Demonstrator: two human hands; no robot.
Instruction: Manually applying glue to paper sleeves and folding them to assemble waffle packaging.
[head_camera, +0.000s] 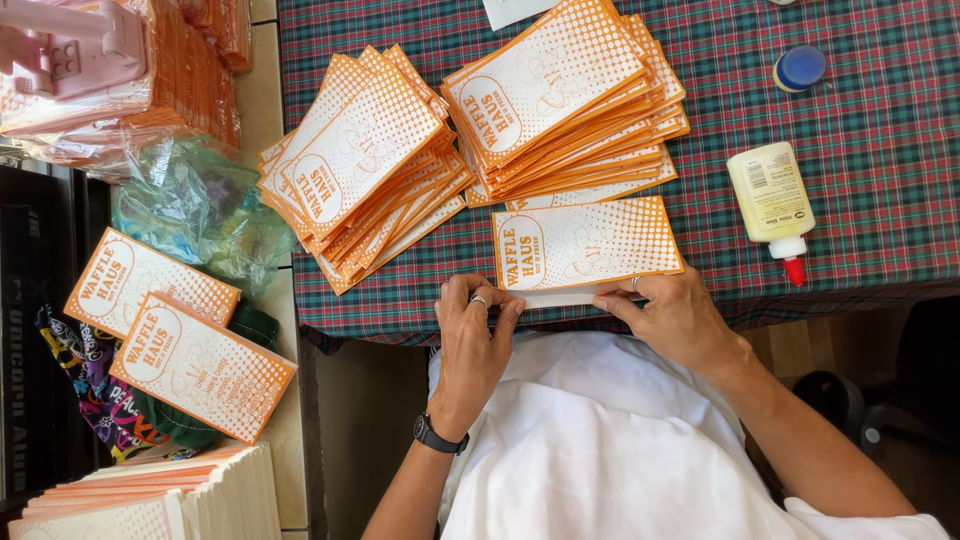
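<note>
Both hands pinch 1 orange paper sleeve (585, 246) at table (860, 110) edge.
Left hand (475, 335) & right hand (670, 315) grip its near edge; 2 stacks (365, 165) behind, 1 glue bottle (771, 195) right.

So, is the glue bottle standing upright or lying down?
Lying down. The white glue bottle rests on its side on the plaid tablecloth, red tip toward the table edge.

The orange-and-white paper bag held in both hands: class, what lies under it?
Under the bag shows the plaid tablecloth. Its white bottom flap is pinched between the left hand and right hand. Whatever lies directly beneath the bag is covered.
</note>
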